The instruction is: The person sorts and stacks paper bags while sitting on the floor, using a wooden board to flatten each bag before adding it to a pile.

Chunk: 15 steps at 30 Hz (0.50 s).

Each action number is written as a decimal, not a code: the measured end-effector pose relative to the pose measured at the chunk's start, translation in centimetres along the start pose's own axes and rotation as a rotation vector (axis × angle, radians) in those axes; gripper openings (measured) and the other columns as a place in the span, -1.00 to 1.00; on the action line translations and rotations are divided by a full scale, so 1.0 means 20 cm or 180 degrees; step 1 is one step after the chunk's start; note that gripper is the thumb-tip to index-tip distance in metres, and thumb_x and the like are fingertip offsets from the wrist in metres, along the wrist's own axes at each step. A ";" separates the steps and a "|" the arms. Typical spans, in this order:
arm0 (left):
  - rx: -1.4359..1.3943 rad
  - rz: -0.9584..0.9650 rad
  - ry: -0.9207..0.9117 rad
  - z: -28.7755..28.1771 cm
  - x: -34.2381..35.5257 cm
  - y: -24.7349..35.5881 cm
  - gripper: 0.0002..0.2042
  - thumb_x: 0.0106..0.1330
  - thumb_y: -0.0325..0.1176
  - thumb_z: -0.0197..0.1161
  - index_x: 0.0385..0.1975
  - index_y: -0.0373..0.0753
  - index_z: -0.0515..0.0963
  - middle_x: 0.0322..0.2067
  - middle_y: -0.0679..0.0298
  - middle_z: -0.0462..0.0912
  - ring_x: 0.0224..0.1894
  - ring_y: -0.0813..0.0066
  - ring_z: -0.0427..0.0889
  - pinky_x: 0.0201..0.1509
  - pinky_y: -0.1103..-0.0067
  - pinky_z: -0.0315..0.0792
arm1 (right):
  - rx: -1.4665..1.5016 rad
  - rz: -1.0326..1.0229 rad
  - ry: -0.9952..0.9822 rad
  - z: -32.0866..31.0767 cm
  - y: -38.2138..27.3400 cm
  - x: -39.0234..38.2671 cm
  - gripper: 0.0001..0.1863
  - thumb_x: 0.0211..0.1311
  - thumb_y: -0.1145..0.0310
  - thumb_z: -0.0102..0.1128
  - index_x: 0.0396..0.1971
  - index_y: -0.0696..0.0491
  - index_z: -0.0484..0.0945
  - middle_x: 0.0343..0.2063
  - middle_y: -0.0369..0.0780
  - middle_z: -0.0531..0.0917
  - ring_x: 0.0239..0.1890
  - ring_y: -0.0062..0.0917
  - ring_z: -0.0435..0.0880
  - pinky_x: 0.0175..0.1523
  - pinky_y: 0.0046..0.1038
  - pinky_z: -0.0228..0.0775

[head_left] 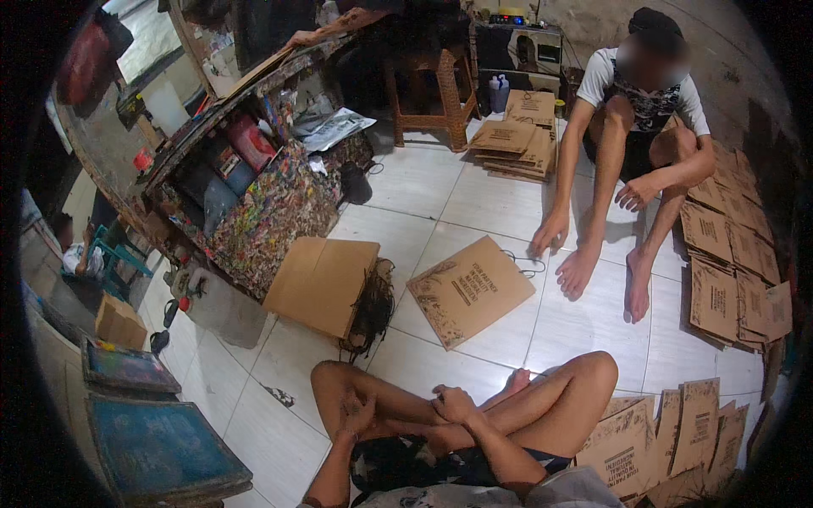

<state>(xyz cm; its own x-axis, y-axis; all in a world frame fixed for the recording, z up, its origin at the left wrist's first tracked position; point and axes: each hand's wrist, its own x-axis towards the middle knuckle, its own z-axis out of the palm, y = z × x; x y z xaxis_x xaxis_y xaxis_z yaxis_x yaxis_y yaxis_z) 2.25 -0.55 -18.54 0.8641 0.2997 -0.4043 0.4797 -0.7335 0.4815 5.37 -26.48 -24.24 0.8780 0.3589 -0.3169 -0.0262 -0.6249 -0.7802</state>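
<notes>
My left hand [357,411] rests on my bent left leg [332,381], its fingers loosely apart. My right hand [453,405] is curled low between my crossed legs; what it holds, if anything, is too small to make out. In front of me a printed brown paper bag [468,289] lies flat, with dark cord handles on its right. Left of it is a stack of plain brown sheets [315,284] with a bundle of dark cords [371,309] along its right side.
A person [635,110] sits opposite, hand near the bag. Printed bag stacks lie by stool [428,106], right wall [711,288] and my right [694,427]. A cluttered cabinet [229,169], jerrycan [222,305] and blue screen frames [161,440] stand left. Another person [80,250] sits beyond.
</notes>
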 end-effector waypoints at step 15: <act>-0.1366 0.0309 -0.0541 -0.04 0.05 -0.09 -0.52 0.38 -0.16 0.10 0.20 -0.28 0.28 -0.30 0.02 0.61 -0.57 0.27 0.61 -0.46 0.40 0.53 | -0.0279 0.0145 -0.0165 0.04 0.01 0.04 -0.58 0.18 0.17 0.10 -0.03 0.10 0.51 -0.28 0.01 0.66 -0.17 -0.09 0.63 -0.03 -0.19 0.48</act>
<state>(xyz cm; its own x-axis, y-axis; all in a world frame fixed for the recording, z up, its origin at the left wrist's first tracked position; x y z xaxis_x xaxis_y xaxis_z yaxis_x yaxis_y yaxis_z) 2.40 1.59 -19.19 0.8881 0.1117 -0.4459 0.4485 -0.4241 0.7868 5.66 -25.77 -25.20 0.8508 0.3627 -0.3802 -0.0216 -0.6988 -0.7149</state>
